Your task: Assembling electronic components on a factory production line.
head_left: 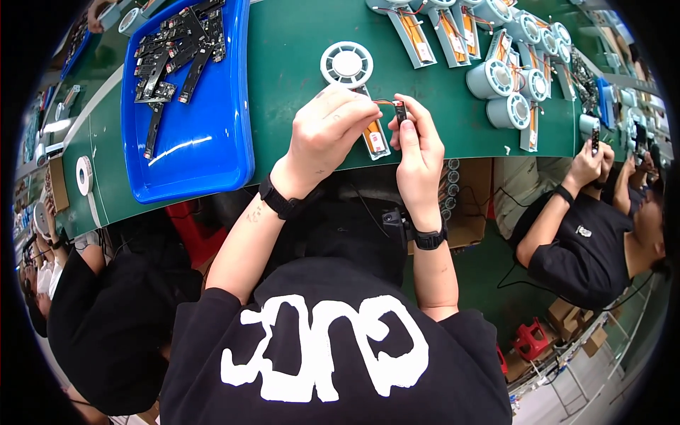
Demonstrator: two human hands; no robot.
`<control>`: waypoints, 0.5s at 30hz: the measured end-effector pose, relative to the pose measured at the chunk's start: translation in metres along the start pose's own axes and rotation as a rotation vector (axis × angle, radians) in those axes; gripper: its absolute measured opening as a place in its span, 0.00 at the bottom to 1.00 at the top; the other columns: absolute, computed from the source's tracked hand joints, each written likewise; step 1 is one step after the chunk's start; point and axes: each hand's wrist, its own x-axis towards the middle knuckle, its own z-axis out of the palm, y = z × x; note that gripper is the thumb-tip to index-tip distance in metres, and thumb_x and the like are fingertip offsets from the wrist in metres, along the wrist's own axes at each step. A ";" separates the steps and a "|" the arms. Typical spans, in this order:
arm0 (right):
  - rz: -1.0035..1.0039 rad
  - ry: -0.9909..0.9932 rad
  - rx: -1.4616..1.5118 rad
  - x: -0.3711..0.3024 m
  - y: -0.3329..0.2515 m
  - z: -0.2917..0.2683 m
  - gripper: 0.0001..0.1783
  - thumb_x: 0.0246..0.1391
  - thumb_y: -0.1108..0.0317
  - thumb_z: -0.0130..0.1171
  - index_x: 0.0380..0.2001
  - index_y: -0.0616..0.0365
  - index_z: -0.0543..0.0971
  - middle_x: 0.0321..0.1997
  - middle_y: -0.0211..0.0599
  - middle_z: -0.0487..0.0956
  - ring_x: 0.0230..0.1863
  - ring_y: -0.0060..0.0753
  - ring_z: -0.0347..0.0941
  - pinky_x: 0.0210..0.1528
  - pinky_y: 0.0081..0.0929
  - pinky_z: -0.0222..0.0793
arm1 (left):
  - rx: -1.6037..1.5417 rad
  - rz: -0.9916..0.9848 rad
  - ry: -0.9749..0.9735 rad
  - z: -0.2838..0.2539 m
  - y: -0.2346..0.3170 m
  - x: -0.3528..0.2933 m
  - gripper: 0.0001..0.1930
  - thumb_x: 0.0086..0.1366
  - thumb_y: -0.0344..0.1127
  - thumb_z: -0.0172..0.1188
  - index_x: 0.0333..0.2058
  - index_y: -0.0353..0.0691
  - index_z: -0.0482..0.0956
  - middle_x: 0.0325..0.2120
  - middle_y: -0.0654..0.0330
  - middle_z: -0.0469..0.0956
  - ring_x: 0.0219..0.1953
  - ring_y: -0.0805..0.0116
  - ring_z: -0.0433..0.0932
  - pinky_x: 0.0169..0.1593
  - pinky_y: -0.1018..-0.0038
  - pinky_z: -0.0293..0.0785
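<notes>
Upright between the fingers and thumb of my right hand (421,149) is a small black circuit board (401,113). Thin red wires (383,102) run from its top end toward my left hand (329,124), whose fingertips are pinched on them; the exact grip is partly hidden. Beneath my hands lies a pale blue-grey handheld fan (347,64), its round slotted head pointing away from me. Its opened handle shows an orange-yellow strip and a white label near the lower end. My left hand covers part of that handle.
At left, a blue tray (248,152) holds several black circuit boards (185,53). More fans (490,78) with opened handles crowd the far right of the green table (287,42). A white roll (83,176) stands far left. A co-worker (581,237) sits at right, another person (117,319) at left.
</notes>
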 end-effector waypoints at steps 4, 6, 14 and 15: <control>-0.041 0.025 -0.058 0.001 0.003 0.002 0.17 0.68 0.74 0.50 0.57 0.62 0.77 0.40 0.37 0.79 0.38 0.27 0.75 0.42 0.27 0.73 | 0.109 0.153 -0.002 0.000 -0.003 0.004 0.13 0.52 0.23 0.71 0.38 0.38 0.84 0.34 0.58 0.81 0.35 0.60 0.80 0.38 0.69 0.79; -0.065 0.032 -0.084 0.003 0.004 0.003 0.17 0.68 0.74 0.50 0.57 0.63 0.77 0.40 0.38 0.80 0.38 0.29 0.76 0.42 0.28 0.73 | 0.164 0.188 -0.014 -0.001 -0.004 0.005 0.13 0.52 0.22 0.70 0.38 0.39 0.85 0.33 0.59 0.81 0.35 0.60 0.80 0.38 0.69 0.79; -0.240 0.073 -0.392 0.006 -0.002 0.000 0.16 0.67 0.75 0.52 0.56 0.64 0.78 0.40 0.41 0.79 0.38 0.33 0.76 0.45 0.27 0.73 | 0.113 0.117 -0.033 0.002 0.002 0.008 0.13 0.54 0.19 0.70 0.39 0.36 0.84 0.31 0.57 0.83 0.34 0.60 0.81 0.37 0.70 0.79; -0.226 0.058 -0.349 0.005 -0.001 0.000 0.16 0.67 0.75 0.52 0.56 0.63 0.78 0.40 0.41 0.79 0.39 0.33 0.77 0.45 0.27 0.74 | 0.111 0.114 -0.032 0.003 0.002 0.006 0.13 0.54 0.19 0.70 0.39 0.36 0.84 0.31 0.57 0.83 0.34 0.60 0.81 0.37 0.70 0.79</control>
